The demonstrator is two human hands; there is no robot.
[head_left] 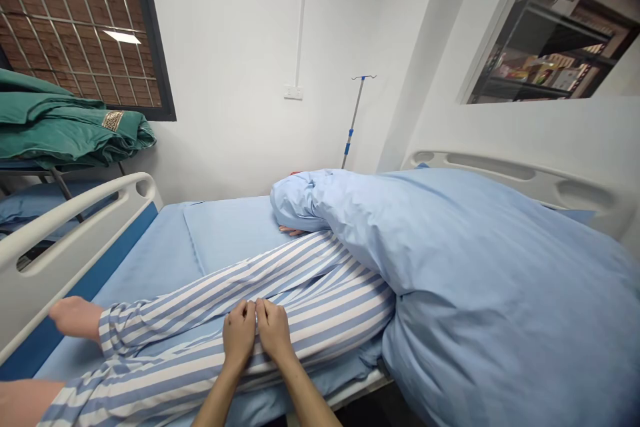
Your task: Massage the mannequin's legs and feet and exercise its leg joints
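Note:
My left hand (239, 332) and my right hand (273, 328) lie side by side on the near thigh, fingers curled down against the blue-and-white striped trousers (340, 313). Both are closed on the trouser cloth, though the fingertips are hidden. The figure wearing the trousers lies on a bed, bare feet towards the left; one foot (76, 319) shows whole. Whether it is a person or a manikin I cannot tell. A light blue quilt (465, 260) is heaped over the upper body, and a few fingers (291, 231) stick out from under its far edge.
The bed's footboard (75, 240) rises at the left, the headboard (500, 163) at the right. Behind the bed stands an IV pole (354, 117). Folded green bedding (65, 123) lies at the far left. The quilt hangs over the bed's near side.

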